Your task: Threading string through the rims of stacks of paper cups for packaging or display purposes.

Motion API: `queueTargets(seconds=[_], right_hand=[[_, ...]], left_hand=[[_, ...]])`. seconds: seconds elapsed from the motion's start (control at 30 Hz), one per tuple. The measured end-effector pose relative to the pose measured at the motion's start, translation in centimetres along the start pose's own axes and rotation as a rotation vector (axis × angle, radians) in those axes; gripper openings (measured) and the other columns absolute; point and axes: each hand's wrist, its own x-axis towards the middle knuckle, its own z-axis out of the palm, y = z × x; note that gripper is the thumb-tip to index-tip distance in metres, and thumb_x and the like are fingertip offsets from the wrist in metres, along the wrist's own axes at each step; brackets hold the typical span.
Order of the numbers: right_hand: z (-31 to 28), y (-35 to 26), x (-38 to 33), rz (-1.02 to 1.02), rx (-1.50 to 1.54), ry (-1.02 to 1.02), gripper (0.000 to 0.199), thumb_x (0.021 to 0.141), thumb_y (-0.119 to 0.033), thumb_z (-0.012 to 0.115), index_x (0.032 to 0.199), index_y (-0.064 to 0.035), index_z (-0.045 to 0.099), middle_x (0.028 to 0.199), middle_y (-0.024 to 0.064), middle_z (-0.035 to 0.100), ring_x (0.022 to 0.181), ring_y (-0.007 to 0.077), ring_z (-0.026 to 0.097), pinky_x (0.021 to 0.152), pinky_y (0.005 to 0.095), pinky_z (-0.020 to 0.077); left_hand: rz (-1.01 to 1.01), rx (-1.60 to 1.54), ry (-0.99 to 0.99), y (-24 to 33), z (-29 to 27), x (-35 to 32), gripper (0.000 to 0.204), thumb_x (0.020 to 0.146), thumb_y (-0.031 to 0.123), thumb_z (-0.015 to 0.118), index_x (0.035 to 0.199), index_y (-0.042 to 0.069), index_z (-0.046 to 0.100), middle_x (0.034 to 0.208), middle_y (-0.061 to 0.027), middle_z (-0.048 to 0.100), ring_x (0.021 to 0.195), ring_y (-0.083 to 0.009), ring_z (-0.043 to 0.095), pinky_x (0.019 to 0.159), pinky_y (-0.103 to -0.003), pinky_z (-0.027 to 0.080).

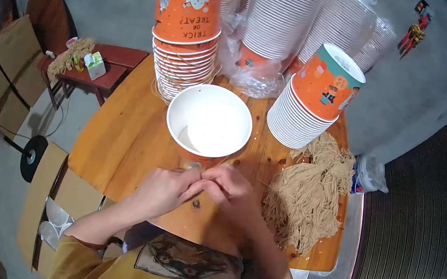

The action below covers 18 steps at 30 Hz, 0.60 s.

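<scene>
Meeting fingertip to fingertip: left hand (165, 191) and right hand (230, 189), curled; anything pinched between, cannot tell. Paper bucket (209, 121), mouth up, just beyond them. Tan cord heap (309, 201), rightward, presumably for easy reach. Bucket stacks (184, 47), inverted, nested, likely saving room.

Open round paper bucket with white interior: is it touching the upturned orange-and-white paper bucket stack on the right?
Apart: the head view shows wooden tabletop between the bucket and the stack.

You face wooden desk (114, 135): open tub (212, 120) mid-frame, taller stack (186, 36) upper centre-left, shorter stack (312, 104) upper right, tan yarn (309, 201) right.
</scene>
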Motion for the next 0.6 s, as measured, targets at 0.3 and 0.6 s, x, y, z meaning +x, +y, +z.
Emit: queueTargets(seconds=[0.3, 0.6], right_hand=[[0.6, 0.3, -0.2, 0.398, 0.207, -0.161, 0.014, 0.09, -0.016, 0.062, 0.091, -0.0034, 0.057, 0.068, 0.0035, 0.053, 0.061, 0.01, 0.05, 0.057, 0.0272, 0.0425], [-0.4, 1.6, 0.0, 0.402, 0.052, 0.338, 0.013, 0.084, -0.01, 0.066, 0.091, -0.0041, 0.057, 0.074, 0.0024, 0.058, 0.066, 0.0098, 0.055, 0.06, 0.0261, 0.0458]], left_hand=[[0.153, -0.103, -0.138, -1.9, -1.6, 0.0, 0.017, 0.089, 0.02, 0.06, 0.086, 0.005, 0.054, 0.074, -0.0135, 0.056, 0.073, -0.0321, 0.06, 0.06, -0.043, 0.049], [0.241, 0.161, 0.077, -1.3, -1.6, 5.4, 0.021, 0.078, 0.012, 0.065, 0.097, 0.003, 0.061, 0.088, -0.0117, 0.057, 0.087, -0.0312, 0.058, 0.079, -0.041, 0.047]])
